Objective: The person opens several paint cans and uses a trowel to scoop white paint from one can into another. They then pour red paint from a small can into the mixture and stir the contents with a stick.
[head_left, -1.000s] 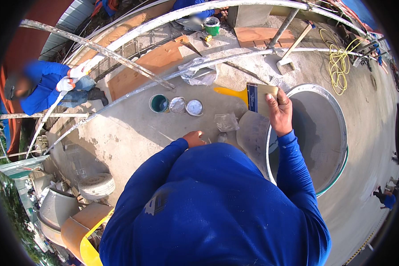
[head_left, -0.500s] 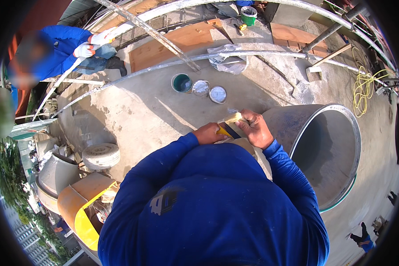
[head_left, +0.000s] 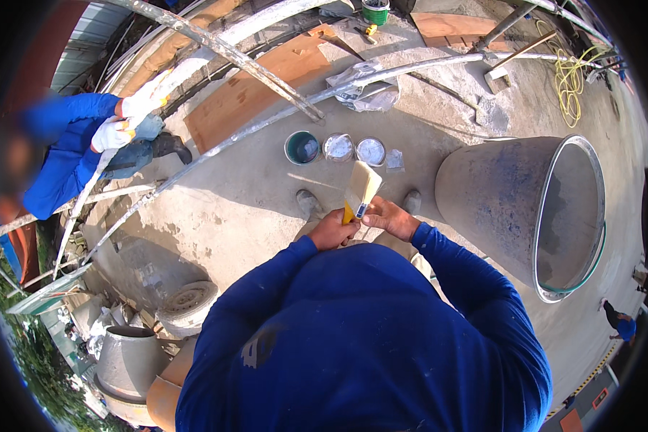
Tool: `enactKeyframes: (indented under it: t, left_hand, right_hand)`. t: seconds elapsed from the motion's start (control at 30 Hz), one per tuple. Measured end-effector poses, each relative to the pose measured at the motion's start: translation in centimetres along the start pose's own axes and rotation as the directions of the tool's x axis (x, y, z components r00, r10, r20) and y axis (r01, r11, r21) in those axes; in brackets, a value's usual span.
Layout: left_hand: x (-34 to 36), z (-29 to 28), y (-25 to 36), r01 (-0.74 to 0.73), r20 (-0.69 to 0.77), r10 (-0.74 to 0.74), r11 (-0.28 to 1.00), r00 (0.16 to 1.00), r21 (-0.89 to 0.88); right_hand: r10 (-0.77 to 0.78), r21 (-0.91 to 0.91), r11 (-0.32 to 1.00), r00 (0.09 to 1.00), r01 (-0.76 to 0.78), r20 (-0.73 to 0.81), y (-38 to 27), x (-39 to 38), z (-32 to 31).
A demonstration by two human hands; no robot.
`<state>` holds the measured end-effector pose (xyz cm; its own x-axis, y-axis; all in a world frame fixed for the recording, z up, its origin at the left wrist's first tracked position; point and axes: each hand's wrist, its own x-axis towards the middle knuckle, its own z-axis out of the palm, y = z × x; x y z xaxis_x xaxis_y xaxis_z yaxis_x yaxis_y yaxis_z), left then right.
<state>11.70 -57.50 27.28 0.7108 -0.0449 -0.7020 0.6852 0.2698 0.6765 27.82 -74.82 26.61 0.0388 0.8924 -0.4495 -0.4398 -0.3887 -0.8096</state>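
Observation:
A flat paintbrush (head_left: 363,186) with pale bristles and a yellow handle stands up in front of my body. Its handle is wrapped by my left hand (head_left: 331,230). My right hand (head_left: 391,219) is closed with thumb and fingertips at the brush's metal band. Beyond the brush, three open containers sit in a row on the concrete: a green-lined bucket (head_left: 302,148) and two cans with whitish contents, the middle can (head_left: 338,147) and the right can (head_left: 371,151). A small clear plastic piece (head_left: 394,160) lies beside the right can.
A large grey drum (head_left: 493,187) lies tilted at my right. Metal scaffold pipes (head_left: 266,129) cross ahead. At far left a person in blue with white gloves (head_left: 114,134) grips a pipe. A tyre (head_left: 187,306) and concrete mixer (head_left: 129,360) stand at lower left; a yellow hose (head_left: 570,86) lies far right.
The paintbrush has turned upright, and my right hand has shifted from its bristles to its metal band. A clear plastic piece now lies beside the cans. My view has shifted.

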Motion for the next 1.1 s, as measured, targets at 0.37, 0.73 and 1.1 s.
enactKeyframes:
  t: [0.37, 0.73, 1.1]
  left_hand:
    - [-1.9, -10.4, -0.7, -0.218, 0.363, 0.045, 0.865, 0.931, 0.453]
    - [-2.7, -20.4, -7.0, -0.126, 0.27, -0.311, 0.415, 0.911, 0.901]
    - [-3.7, -13.6, -9.1, -0.01, 0.088, -0.13, 0.51, 0.988, 0.86]
  right_hand:
    - [-0.082, 0.166, 0.963, 0.82, 0.211, -0.566, 1.1, 9.2, 13.6]
    - [0.201, -0.337, 0.802, 0.754, -0.493, -0.625, 10.8, -4.0, 8.6]
    - [0.085, -0.287, 0.884, 0.729, -0.37, -0.68, 16.8, -12.7, 5.0]
